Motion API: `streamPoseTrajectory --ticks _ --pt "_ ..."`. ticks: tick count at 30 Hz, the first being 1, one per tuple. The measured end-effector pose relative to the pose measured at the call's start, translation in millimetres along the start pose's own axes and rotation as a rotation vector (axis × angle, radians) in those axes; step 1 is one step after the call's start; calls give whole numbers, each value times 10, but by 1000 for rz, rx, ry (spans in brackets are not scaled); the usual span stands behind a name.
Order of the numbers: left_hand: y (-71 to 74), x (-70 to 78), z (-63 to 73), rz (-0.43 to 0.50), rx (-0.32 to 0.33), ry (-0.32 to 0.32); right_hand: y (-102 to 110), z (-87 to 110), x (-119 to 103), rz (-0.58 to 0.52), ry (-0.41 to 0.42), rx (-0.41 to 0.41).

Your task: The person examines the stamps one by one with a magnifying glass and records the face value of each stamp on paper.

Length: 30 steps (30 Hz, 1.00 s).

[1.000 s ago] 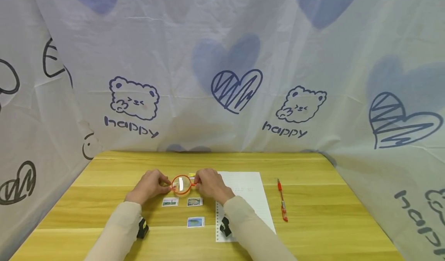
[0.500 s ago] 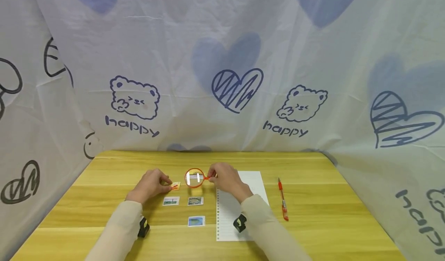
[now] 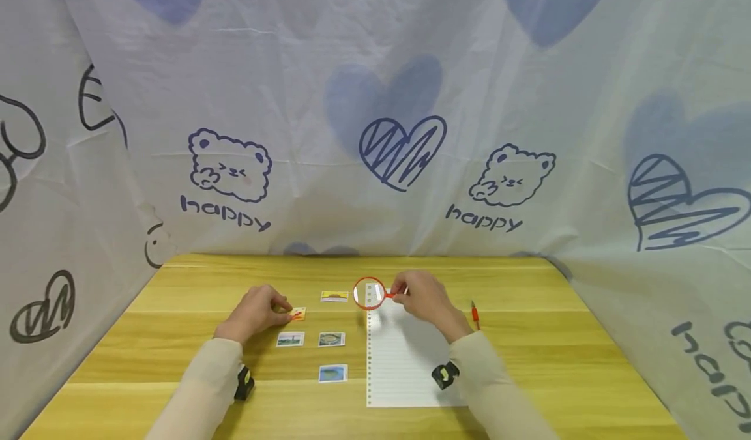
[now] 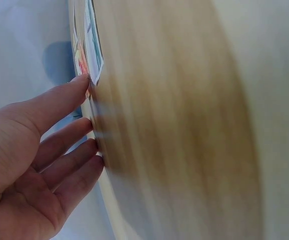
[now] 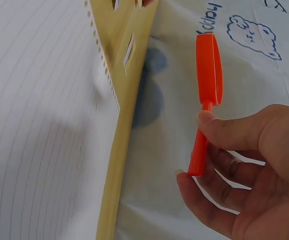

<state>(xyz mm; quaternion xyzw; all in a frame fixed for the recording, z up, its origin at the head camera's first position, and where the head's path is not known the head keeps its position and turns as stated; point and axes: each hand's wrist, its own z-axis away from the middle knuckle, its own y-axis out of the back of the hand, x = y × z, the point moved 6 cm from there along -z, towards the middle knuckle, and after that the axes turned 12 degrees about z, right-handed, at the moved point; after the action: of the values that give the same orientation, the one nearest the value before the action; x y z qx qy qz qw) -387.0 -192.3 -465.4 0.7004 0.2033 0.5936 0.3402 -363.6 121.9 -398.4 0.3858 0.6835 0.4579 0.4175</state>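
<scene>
My right hand (image 3: pixel 425 302) pinches the handle of a small red magnifying glass (image 5: pixel 208 70) between thumb and fingers. In the head view its round lens hovers over the upper left corner of a lined sheet of paper (image 3: pixel 399 362). My left hand (image 3: pixel 257 311) rests on the table, its thumb at the edge of a red and yellow stamp (image 3: pixel 298 313). In the left wrist view the other fingertips (image 4: pixel 95 161) touch the wood, fairly straight and spread. Nearby lie a green landscape stamp (image 3: pixel 290 339), a grey-green stamp (image 3: pixel 332 339), a blue stamp (image 3: pixel 333 373) and a yellow stamp (image 3: pixel 334 296).
A red pen (image 3: pixel 474 312) lies right of the paper, its lower part hidden behind my right arm. The wooden table (image 3: pixel 135 375) ends at a white curtain (image 3: pixel 317 186) printed with hearts and bears, which hangs behind and on both sides.
My right hand has carried the magnifying glass rightward, from beside the left hand, past the yellow stamp, to the paper's corner. The left hand has stayed at the red and yellow stamp.
</scene>
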Motion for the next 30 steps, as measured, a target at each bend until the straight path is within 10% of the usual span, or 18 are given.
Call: streamPoseTrajectory --ticks 30 --pt "14 42 17 -4 4 -14 420 631 1237 16 -188 -9"
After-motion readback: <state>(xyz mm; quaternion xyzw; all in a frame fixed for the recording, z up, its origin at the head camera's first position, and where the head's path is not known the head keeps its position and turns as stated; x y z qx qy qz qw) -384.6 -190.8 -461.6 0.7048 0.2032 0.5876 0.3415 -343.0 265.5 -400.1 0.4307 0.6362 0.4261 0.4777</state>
